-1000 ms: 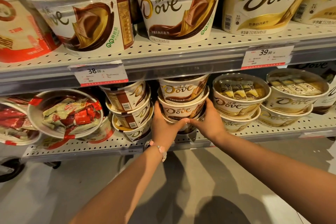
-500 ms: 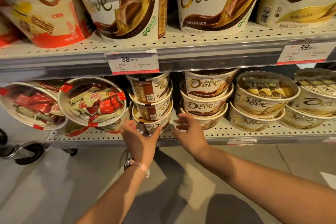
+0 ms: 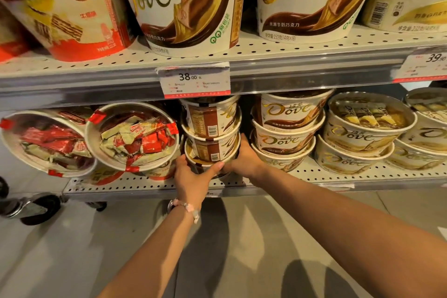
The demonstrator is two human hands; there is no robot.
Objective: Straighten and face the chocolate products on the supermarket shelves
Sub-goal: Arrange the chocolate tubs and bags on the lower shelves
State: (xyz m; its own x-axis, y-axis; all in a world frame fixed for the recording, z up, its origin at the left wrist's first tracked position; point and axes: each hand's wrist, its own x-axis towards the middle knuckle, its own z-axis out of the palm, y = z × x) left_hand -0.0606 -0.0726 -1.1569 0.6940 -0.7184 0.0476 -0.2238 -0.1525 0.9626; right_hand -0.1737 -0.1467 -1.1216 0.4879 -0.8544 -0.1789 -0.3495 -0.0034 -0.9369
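A stack of three Dove chocolate tubs (image 3: 211,133) stands on the lower shelf (image 3: 150,185), turned so that barcodes and brown side panels face out. My left hand (image 3: 192,178) grips the bottom tub from its left side, thumb across the front. From the right, my right hand (image 3: 244,161) holds the same bottom tub, fingers reaching behind it. To the right stands a second stack of Dove tubs (image 3: 286,128) with its logos facing forward.
Two tilted tubs of red-wrapped chocolates (image 3: 133,138) lean at the left of the lower shelf. White Dove tubs (image 3: 362,133) sit at the right. Large Dove tubs (image 3: 186,7) fill the upper shelf above a 38.00 price tag (image 3: 194,81). A trolley wheel (image 3: 38,208) stands on the floor.
Both hands moved left from the forward-facing Dove stack to the sideways stack and closed around its bottom tub. The view shifted left and closer.
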